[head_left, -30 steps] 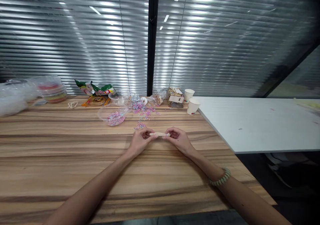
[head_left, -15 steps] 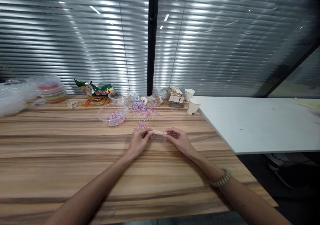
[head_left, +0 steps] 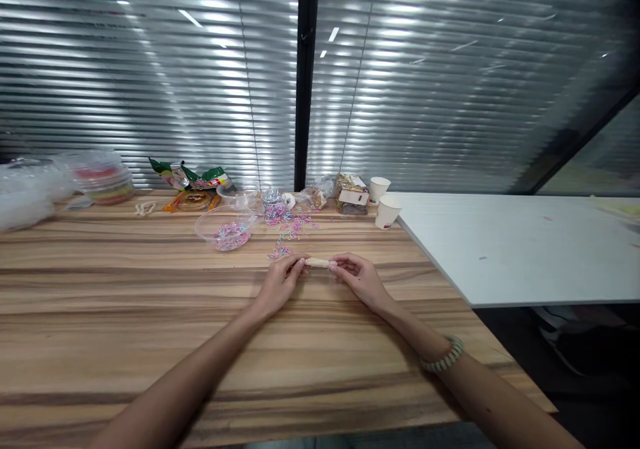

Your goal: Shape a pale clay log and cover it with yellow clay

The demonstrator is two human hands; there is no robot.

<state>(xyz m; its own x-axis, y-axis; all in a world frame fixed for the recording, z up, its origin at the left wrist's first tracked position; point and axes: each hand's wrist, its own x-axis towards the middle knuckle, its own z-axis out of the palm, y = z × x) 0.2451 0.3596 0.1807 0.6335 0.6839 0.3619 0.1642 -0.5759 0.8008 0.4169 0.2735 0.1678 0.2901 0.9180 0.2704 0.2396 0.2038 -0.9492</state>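
Note:
A short, slim beige piece (head_left: 317, 262), like a small roll or bundle, stretches between my two hands just above the wooden table. Its left end is pinched between thumb and fingers of my left hand (head_left: 283, 280). My right hand (head_left: 361, 280) pinches the other end, where something small and pinkish shows; I cannot make out what it is. Just beyond my left hand lies a small heap of pink, purple and blue pieces (head_left: 280, 252). More of these are in a clear plastic bowl (head_left: 204, 234) farther left. My fingertips partly hide both ends of the beige piece.
Along the back stand two paper cups (head_left: 387, 213), a gold-wrapped box (head_left: 352, 196), a clear container (head_left: 273, 199) and green snack bags (head_left: 200, 180). Stacked plastic tubs (head_left: 103, 179) and beige loose pieces (head_left: 145, 208) are at the left. A white table (head_left: 530, 249) adjoins on the right.
Both hands stay almost in place, still pinching the beige piece. It has shifted very slightly to the right and up, and its left end shows a little differently.

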